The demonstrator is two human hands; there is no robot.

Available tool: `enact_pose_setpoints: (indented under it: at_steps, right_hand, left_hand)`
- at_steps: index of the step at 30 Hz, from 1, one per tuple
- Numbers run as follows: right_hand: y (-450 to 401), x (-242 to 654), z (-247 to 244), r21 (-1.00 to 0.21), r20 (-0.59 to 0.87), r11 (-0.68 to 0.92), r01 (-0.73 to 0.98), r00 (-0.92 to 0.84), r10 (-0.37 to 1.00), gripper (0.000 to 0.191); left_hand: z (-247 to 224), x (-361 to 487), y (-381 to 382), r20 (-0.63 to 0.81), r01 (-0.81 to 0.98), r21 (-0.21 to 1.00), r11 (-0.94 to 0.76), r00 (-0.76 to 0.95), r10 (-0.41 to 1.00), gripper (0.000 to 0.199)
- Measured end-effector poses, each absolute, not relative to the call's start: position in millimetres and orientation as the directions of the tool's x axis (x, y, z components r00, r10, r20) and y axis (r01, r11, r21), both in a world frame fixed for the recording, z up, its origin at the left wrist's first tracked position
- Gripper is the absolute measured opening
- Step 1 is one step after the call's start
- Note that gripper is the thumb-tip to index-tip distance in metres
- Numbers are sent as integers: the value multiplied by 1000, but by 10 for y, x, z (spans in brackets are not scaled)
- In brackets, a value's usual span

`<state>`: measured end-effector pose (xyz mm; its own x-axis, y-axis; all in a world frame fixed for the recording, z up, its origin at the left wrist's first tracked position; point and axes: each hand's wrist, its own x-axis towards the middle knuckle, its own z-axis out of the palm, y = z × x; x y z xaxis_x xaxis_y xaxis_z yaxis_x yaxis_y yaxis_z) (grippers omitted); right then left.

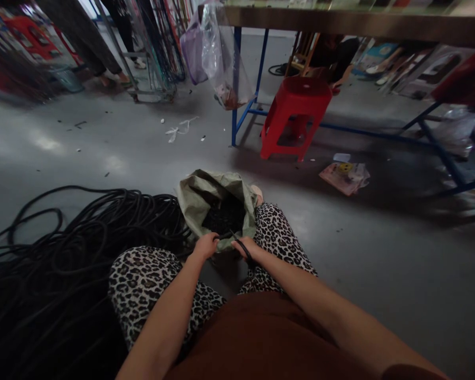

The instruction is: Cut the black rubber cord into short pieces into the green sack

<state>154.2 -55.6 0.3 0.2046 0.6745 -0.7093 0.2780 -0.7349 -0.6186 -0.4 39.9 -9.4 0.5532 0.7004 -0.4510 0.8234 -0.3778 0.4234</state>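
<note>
An open green woven sack (192, 203) stands on the floor between my knees, with small dark pieces (225, 214) inside. My left hand (207, 245) is closed on a black cord (224, 237) at the sack's near rim. Just right of it, my right hand (245, 248) is closed round black-handled scissors (243, 249), whose blades point up and left toward the cord's end. Whether the blades touch the cord is too small to tell. A large heap of black cord (114, 221) lies to the left of the sack.
A red stool (296, 116) stands by a blue-legged table (340, 21) ahead. Plastic bags (221, 58) hang from the table's corner. A flat packet (345, 177) and scraps lie on the floor. At the upper left are a person's legs (83, 37) and a metal trolley (150, 95).
</note>
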Motion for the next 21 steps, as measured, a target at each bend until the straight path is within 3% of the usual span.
enact_pose_setpoints:
  at_steps: [6, 21]
  right_hand:
    - [-559, 1540, 40, -598, -727, -758, 261, 221, 650, 33]
    - [-578, 1500, 148, -645, -747, -732, 219, 24, 665, 34]
  left_hand:
    - [-94, 1, 414, -408, 832, 413, -370, 532, 742, 33]
    - [-31, 33, 420, -319, 814, 468, -345, 519, 793, 30]
